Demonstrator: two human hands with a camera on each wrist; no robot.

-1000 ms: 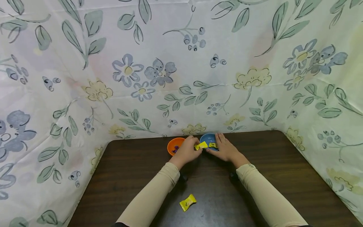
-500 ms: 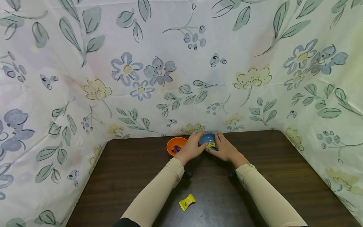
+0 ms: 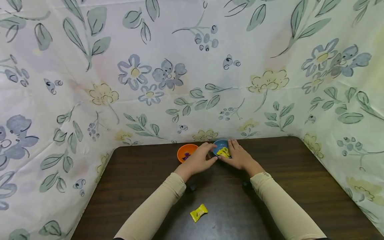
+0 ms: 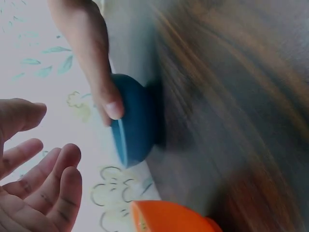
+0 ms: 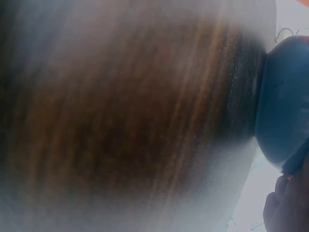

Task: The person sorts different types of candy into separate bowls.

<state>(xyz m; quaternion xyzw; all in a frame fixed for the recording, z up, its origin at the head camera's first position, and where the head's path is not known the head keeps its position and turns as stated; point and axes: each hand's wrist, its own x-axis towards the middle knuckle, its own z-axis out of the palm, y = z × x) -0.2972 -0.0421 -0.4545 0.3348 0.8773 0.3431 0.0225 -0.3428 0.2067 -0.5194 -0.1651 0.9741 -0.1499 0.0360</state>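
At the table's back edge sits a small blue bowl with yellow-wrapped candies in it. My right hand holds this bowl from the right, fingers along the far side and thumb at the near side. The left wrist view shows its thumb against the blue bowl's rim. My left hand hovers between the two bowls, its loosely bent fingers holding nothing. Beside it, partly covered, is an orange bowl with purple-wrapped candies inside.
One yellow-wrapped candy lies on the dark wooden table near the front, between the forearms. A floral cloth hangs close behind the table's back edge and at both sides.
My left hand has brought a yellow candy over the blue bowl and let it go inside, then drawn back to the left. The right hand stays at the blue bowl.
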